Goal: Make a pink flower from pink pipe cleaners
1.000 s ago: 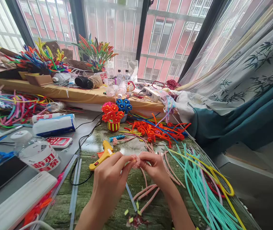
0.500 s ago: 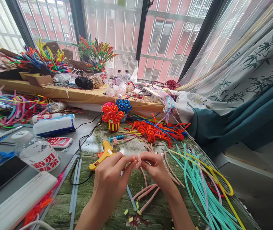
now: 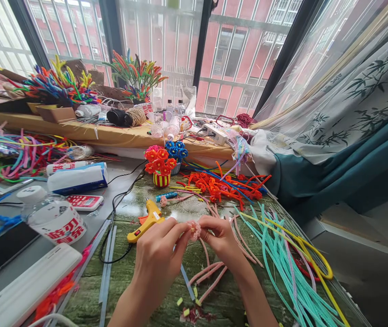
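Note:
Between the fingertips of both hands is a small pink pipe-cleaner flower, held above the green table. My left hand pinches its left side with thumb and forefinger. On the other side, my right hand is closed on its right edge. Pink pipe cleaners lie on the table below and around the right wrist. A yellow hot glue gun rests just left of the left hand. Farther back is a second small pink piece, beside a blue tube.
Turquoise pipe cleaners spread at the right. Orange-red ones lie behind the hands, near a striped pot of red flowers. Left are glue sticks, a black cord, a bottle and a white power bank.
Very little differs. My left hand has shifted slightly, and both hands keep the pink flower in nearly the same place.

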The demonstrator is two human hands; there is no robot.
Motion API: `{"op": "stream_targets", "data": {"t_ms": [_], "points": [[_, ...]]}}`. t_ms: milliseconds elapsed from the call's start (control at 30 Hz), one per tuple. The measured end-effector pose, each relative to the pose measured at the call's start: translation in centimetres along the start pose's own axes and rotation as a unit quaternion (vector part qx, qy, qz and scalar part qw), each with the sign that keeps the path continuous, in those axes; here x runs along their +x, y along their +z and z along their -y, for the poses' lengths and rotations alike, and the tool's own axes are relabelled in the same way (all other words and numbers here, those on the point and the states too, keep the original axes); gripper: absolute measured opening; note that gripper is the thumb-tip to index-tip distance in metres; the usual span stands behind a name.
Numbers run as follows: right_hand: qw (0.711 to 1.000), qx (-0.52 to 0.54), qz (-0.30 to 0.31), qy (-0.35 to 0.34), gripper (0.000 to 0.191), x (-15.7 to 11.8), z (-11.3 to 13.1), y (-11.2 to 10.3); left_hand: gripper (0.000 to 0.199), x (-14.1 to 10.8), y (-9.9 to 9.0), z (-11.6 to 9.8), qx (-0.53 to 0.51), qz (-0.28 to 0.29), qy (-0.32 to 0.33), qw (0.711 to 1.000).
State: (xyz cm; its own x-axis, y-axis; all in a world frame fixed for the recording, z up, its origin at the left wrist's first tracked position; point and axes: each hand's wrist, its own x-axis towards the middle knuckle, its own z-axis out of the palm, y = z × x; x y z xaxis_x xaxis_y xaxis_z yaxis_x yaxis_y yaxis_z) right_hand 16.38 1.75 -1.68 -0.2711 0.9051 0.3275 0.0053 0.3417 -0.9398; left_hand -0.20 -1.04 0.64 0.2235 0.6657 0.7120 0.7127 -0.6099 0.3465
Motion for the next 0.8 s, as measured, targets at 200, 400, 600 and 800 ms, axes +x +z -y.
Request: {"op": "stream_targets", "data": {"t_ms": [200, 400, 600, 800], "points": [[1.000, 0.021, -0.002, 0.014, 0.024, -0.1, 0.0, 0.0, 0.012, 0.0, -0.2, -0.1, -0.030, -0.030, -0.021, 0.999], [0.992, 0.114, -0.034, 0.037, 0.026, -0.1, -0.8, -0.1, 0.008, 0.2, -1.0, -0.2, -0.015, -0.124, -0.098, 0.987], [0.981, 0.186, -0.054, 0.032, 0.029, -0.1, -0.8, -0.1, 0.017, 0.3, 0.3, 0.8, 0.004, -0.047, -0.110, 0.993], [0.977, 0.187, -0.096, 0.024, 0.030, 0.2, -1.1, 0.0, 0.019, 1.1, 1.4, -0.2, 0.011, 0.140, -0.121, 0.983]]}}
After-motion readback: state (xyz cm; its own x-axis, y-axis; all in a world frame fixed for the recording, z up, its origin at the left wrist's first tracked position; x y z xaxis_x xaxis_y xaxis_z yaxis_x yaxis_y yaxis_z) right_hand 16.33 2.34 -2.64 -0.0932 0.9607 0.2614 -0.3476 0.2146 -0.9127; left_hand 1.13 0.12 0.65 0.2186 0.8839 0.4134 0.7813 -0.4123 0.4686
